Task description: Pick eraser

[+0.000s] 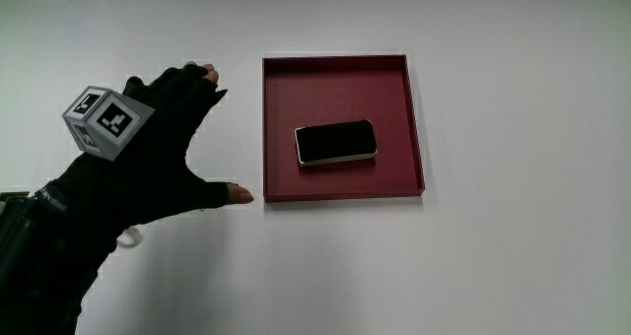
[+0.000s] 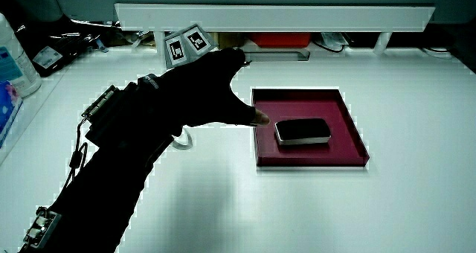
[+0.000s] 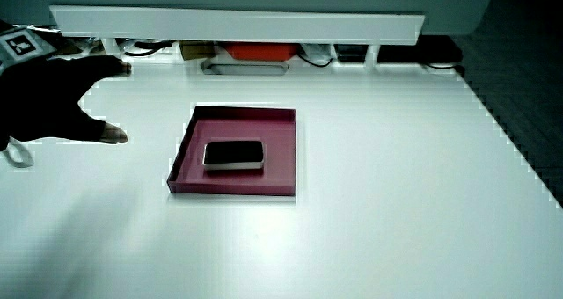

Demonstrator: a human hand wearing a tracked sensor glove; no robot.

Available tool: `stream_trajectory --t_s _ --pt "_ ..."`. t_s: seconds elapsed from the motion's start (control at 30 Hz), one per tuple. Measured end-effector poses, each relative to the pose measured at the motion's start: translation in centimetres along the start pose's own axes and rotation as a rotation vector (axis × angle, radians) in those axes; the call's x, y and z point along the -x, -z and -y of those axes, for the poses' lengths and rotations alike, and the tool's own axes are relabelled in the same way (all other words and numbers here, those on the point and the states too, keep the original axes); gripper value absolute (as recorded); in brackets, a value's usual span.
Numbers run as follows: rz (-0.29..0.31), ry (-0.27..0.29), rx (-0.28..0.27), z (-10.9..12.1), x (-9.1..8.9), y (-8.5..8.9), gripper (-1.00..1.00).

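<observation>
Your hand (image 1: pixel 148 172) hovers over the table (image 1: pixel 513 256) beside the dark red tray (image 1: pixel 414 128), fingers (image 1: pixel 192 79) spread and holding nothing, while the black eraser (image 1: pixel 336 143) lies flat inside it, so a low reach could catch the tray's wall.

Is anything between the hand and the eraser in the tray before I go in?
Only the tray's low wall. The hand is beside the red tray, fingers spread, holding nothing. The eraser lies flat in the tray, alone and uncovered. The rim nearest the hand is the one thing to clear; nothing else visible blocks it.
</observation>
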Motion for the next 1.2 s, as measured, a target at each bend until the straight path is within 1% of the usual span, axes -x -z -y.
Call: stream_trajectory --t_s 0.03,0.07,0.1,0.13,0.17,0.2,0.23,0.27,0.37,0.4,0.43,0.47,0.5,0.57,0.6,0.63,0.67,0.7,0.73,0.8,0.83,0.87,0.93,0.97,1.0,1.03,1.07,1.1,1.13,1.17,1.2 --pt "-0.024 0.003 -0.006 0.0 -0.1 -0.1 0.0" --pt "-0.001 0.0 -0.001 -0.1 0.1 0.0 0.0" --pt "-0.001 -0.006 0.001 -0.1 0.0 0.0 0.0" --pt "-0.016 -0.003 0.002 -0.1 -0.1 0.0 0.0" --pt "0.008 -0.019 0.008 -0.1 -0.2 0.1 0.0" --pt "0.009 0.0 0.0 -0.3 0.0 0.2 0.0" --pt "0.016 -0.008 0.006 -0.3 -0.1 0.3 0.0" --pt "-0.004 -0.009 0.007 -0.4 -0.2 0.3 0.0" --pt "0.03 -0.004 0.022 -0.8 0.0 0.9 0.0" --pt "0.069 -0.035 0.04 -0.9 -0.1 1.1 0.0" --pt "0.055 -0.036 0.047 -1.1 -0.3 1.2 0.0" --pt "0.094 -0.001 0.038 -1.4 -0.2 1.6 0.0" --pt "0.078 0.023 0.036 -1.8 -0.1 1.8 0.0" --pt "0.145 -0.043 0.061 -2.2 -0.3 2.3 0.0" --pt "0.14 -0.057 0.072 -2.5 -0.5 2.4 0.0" --pt "0.132 -0.039 0.073 -3.0 -0.2 2.7 0.0" --pt "0.181 -0.08 0.093 -3.3 -0.2 3.1 0.0" --pt "0.141 -0.047 0.086 -3.8 -0.1 3.4 0.0" --pt "0.141 -0.033 0.084 -4.2 0.0 3.7 0.0" --pt "0.162 -0.062 0.102 -4.9 0.0 4.2 0.0" --pt "0.166 -0.029 0.091 -5.4 0.1 4.6 0.0" --pt "0.167 -0.086 0.109 -5.5 -0.2 4.7 0.0" --pt "0.164 -0.046 0.105 -6.4 -0.1 5.2 0.0" --pt "0.148 -0.062 0.107 -6.7 -0.2 5.4 0.0" --pt "0.164 -0.044 0.108 -7.1 0.0 5.9 0.0" --pt "0.155 -0.053 0.11 -7.5 0.1 6.2 0.0" --pt "0.142 -0.04 0.098 -7.9 0.2 6.5 0.0" --pt "0.154 -0.021 0.105 -8.4 0.4 7.0 0.0" --pt "0.189 -0.075 0.133 -8.5 0.1 7.3 0.0" --pt "0.178 -0.076 0.136 -9.0 0.1 7.7 0.0" --pt "0.143 -0.071 0.131 -9.4 -0.1 7.9 0.0"
